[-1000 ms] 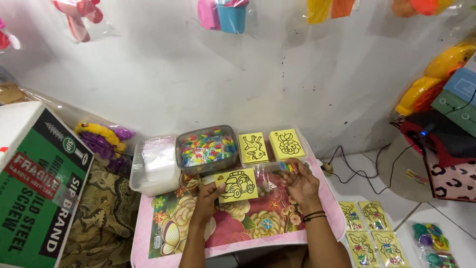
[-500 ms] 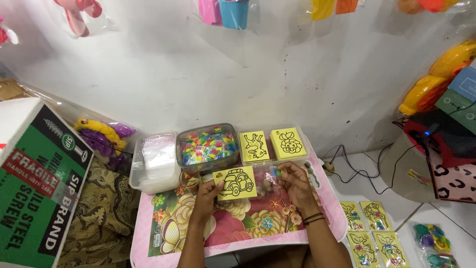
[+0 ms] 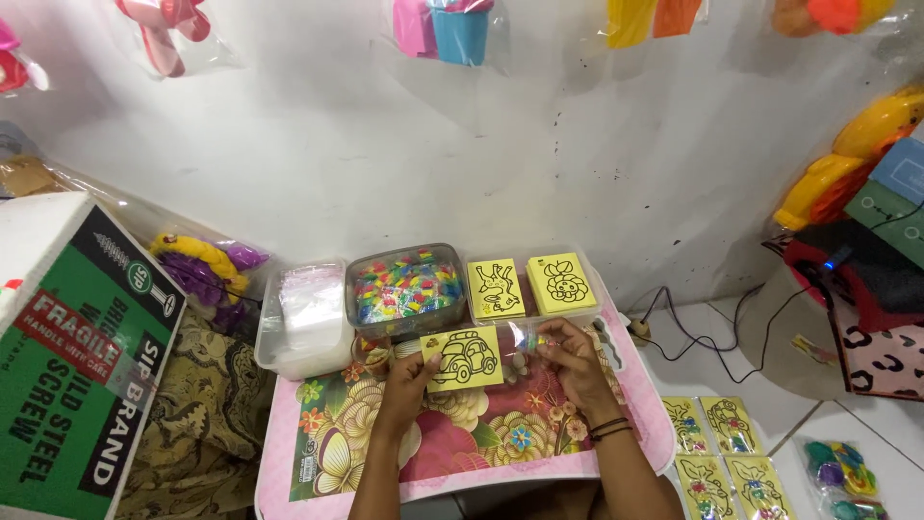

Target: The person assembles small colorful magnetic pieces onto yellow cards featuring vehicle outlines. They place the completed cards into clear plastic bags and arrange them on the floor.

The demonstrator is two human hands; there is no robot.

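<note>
My left hand (image 3: 406, 383) holds a yellow card with a black car outline (image 3: 462, 358) by its left edge, just above the small flower-patterned table (image 3: 337, 457). My right hand (image 3: 576, 368) grips a clear plastic sleeve (image 3: 525, 339) at the card's right end; the sleeve overlaps that end of the card. Behind the card stand two stacks of yellow picture cards, one with an animal outline (image 3: 497, 288) and one with a round-faced figure (image 3: 561, 282).
A clear tub of small colourful pieces (image 3: 404, 289) and a tub of clear plastic bags (image 3: 306, 318) sit at the table's back. A green and white carton (image 3: 77, 366) stands at the left. Packed yellow cards (image 3: 724, 453) lie on the floor at the right, near black cables (image 3: 703, 323).
The car card has shifted slightly to the right toward the plastic sleeve, and my right hand has drawn closer to it. The view has barely moved.
</note>
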